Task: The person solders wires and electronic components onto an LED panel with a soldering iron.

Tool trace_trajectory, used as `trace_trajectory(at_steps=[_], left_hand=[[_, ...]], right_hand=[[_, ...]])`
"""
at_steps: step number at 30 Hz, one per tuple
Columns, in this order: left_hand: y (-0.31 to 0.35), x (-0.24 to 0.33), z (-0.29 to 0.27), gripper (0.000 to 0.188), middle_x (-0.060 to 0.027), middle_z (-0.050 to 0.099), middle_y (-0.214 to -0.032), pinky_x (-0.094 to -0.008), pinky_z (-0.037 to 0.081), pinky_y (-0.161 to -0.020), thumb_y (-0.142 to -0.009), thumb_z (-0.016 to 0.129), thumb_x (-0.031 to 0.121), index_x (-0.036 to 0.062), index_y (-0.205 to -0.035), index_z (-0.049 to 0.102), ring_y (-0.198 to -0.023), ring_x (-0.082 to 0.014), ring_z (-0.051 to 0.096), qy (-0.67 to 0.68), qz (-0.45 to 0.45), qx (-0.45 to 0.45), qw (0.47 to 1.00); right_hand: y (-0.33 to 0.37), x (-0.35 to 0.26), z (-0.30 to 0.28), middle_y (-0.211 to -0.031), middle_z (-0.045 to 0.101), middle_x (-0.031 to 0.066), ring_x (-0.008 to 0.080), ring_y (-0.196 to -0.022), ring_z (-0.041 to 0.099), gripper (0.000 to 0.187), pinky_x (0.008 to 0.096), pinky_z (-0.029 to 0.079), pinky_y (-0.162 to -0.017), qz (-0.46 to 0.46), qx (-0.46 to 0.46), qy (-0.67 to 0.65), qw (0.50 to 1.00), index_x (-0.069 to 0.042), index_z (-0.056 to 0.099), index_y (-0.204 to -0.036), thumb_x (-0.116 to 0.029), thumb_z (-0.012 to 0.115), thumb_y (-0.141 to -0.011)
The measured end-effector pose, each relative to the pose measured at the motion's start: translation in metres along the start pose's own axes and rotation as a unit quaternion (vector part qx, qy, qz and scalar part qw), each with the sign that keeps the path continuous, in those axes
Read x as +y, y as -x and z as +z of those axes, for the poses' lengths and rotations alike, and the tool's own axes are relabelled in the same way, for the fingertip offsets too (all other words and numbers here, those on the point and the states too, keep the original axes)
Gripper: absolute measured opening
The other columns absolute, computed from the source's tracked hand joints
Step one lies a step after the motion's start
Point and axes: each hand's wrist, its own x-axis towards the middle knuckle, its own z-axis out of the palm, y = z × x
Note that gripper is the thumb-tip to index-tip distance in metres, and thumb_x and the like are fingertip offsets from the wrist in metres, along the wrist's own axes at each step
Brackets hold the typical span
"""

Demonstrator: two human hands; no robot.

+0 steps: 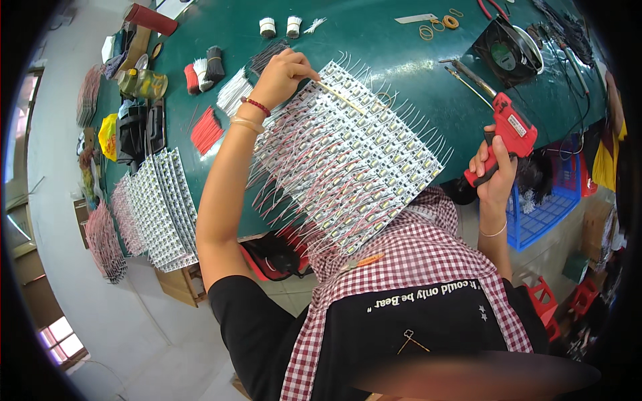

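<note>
A white panel of many small circuit boards [364,144], with red and white wires along its rows, lies over the table's near edge and against my apron. My left hand [289,75] is over its far left corner, fingers pinched on the end of a thin pale stick [342,97], which slants across the boards. My right hand [493,164], to the right of the panel, is wrapped round the handle of a red soldering gun [516,127]. The gun's metal tip points up and left, apart from the boards.
Bundles of red wires [206,131] and white wires [234,92] lie left of the panel on the green table [374,33]. More board panels [160,207] stand at the left edge. A black fan [505,52] sits back right; a blue crate [545,214] is below.
</note>
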Motion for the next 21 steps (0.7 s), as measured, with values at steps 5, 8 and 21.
trace_trajectory(at_steps=[5, 8, 21], left_hand=[[0.002, 0.004, -0.001, 0.028, -0.0008, 0.06, -0.083, -0.0313, 0.046, -0.076, -0.077, 0.062, -0.007, 0.0135, -0.088, 0.076, -0.083, -0.0214, 0.052, 0.011, -0.004, 0.006, 1.0], [0.003, 0.002, 0.001, 0.028, -0.0007, 0.06, -0.083, -0.0306, 0.045, -0.076, -0.077, 0.061, -0.008, 0.0133, -0.087, 0.076, -0.083, -0.0209, 0.052, 0.012, -0.008, 0.002, 1.0], [-0.01, 0.017, 0.01, 0.035, 0.0, 0.064, -0.085, -0.0335, 0.047, -0.079, -0.073, 0.062, -0.009, 0.0165, -0.09, 0.078, -0.085, -0.0229, 0.053, 0.042, -0.003, -0.041, 0.998]], right_hand=[[0.0, 0.002, 0.001, -0.065, 0.054, 0.0042, 0.0092, -0.044, 0.046, 0.025, 0.0264, 0.042, -0.046, 0.005, -0.006, -0.005, 1.0, 0.001, 0.057, -0.114, -0.018, 0.055, -0.097], [-0.001, 0.004, 0.001, -0.065, 0.054, 0.0041, 0.0095, -0.043, 0.046, 0.025, 0.0263, 0.042, -0.045, 0.006, -0.008, -0.006, 1.0, 0.001, 0.058, -0.114, -0.018, 0.056, -0.097], [-0.002, 0.006, -0.001, -0.065, 0.054, 0.0041, 0.0098, -0.043, 0.046, 0.025, 0.0263, 0.042, -0.046, 0.007, 0.0, -0.007, 1.0, 0.001, 0.058, -0.114, -0.017, 0.056, -0.097]])
